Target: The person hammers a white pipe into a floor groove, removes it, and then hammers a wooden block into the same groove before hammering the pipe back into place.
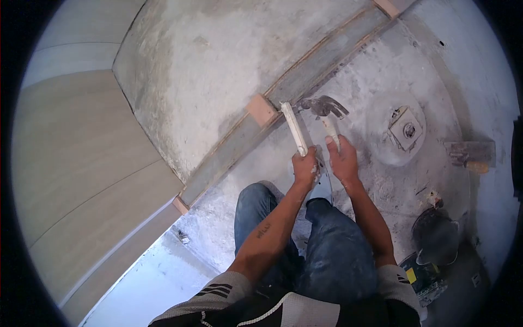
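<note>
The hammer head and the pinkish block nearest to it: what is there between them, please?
In the head view, the upper end of the pale stick, held in the left hand, shows between the hammer head and that pinkish block.

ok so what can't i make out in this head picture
All in the head view:
White bar: lower end hidden by the left hand.
Claw hammer: lower end of its handle hidden by the right hand.
Dark bucket: contents too shadowed to tell.
Yellow label: any print too small to read.
Beige wall: far side cut off by the picture's round border.
</note>
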The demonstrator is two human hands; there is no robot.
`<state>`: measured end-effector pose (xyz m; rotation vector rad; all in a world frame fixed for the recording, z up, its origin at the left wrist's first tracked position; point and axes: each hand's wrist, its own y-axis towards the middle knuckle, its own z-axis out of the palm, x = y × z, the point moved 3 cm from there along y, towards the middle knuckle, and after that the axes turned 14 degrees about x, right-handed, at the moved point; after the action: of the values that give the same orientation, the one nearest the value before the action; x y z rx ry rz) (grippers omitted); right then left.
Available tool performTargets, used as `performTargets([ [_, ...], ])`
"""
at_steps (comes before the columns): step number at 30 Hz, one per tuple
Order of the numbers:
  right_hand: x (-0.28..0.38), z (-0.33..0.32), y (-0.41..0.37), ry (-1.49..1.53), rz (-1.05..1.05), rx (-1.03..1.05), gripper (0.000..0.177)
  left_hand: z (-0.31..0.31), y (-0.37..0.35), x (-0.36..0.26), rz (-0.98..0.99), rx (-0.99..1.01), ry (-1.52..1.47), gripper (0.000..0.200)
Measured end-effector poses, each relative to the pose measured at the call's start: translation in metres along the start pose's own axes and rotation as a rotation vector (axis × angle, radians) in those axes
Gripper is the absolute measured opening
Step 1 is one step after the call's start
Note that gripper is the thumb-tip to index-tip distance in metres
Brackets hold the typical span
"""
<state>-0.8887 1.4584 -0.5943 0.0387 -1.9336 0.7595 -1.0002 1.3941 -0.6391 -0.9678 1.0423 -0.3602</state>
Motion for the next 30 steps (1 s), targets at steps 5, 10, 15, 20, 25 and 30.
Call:
performTargets([
  [5,-0.003,0.013,-0.005,0.051,-0.052,-0.022,0.04,-0.006,-0.002,-0.003,0.03,0.025,0.054,0.027],
  [10,0.008,0.015,-0.005,0.073,-0.148,-0.057,0.038,-0.009,-0.005,-0.006,0.005,0.055,0.049,0.026],
  [15,-0.011,0.006,0.013,-0.313,0.036,-0.1,0.04,-0.009,0.004,0.003,0.062,-0.015,0.175,0.024],
  [20,-0.004,0.003,-0.018,0.008,-0.03,-0.102,0.037,-0.015,0.004,0.005,-0.01,-0.028,0.198,0.025],
  [25,-0.006,0.016,-0.005,-0.043,-0.213,-0.096,0.04,-0.021,0.008,0.011,0.065,-0.039,0.225,0.025],
  [30,-0.023,0.01,0.0,-0.151,0.079,-0.058,0.048,-0.034,-0.002,0.008,0.032,-0.032,0.381,0.026],
])
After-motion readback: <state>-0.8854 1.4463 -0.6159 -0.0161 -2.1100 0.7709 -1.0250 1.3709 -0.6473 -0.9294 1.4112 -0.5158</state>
